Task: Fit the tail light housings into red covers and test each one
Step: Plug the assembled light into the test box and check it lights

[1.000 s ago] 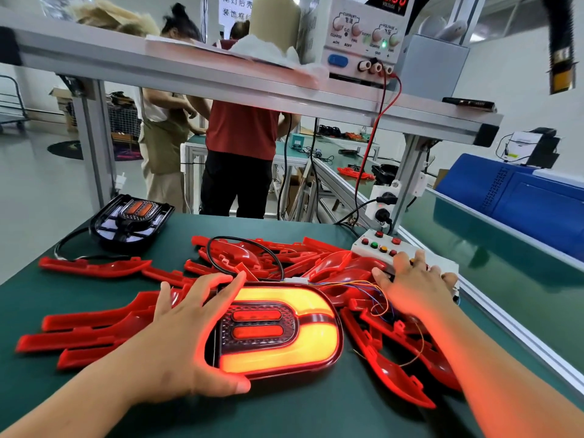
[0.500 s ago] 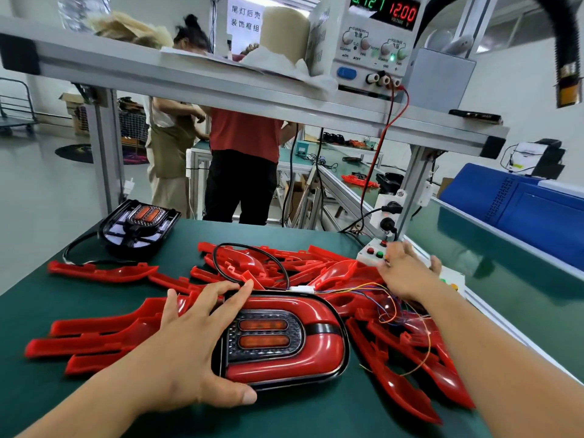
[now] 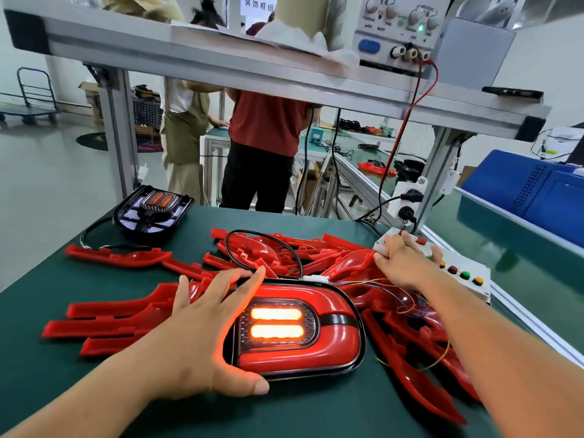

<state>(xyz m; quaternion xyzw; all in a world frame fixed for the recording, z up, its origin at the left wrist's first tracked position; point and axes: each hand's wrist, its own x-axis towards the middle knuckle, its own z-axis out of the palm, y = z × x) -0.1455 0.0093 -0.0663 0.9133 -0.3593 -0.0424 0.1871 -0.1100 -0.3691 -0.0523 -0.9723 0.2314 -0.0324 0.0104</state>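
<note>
Centre bars of the tail light (image 3: 335, 338) have lit since a moment ago; my left hand (image 3: 196, 336), fingers spread, braces its left end on the green bench (image 3: 316, 412); my right hand (image 3: 407, 263) lies outstretched on the button box (image 3: 472, 290); which button it presses is hidden.

Pale glossy floor (image 3: 47, 191), aluminium shelf (image 3: 189, 58) overhead, green workbench (image 3: 363, 153) behind, flat trolley (image 3: 28, 114) far left.
</note>
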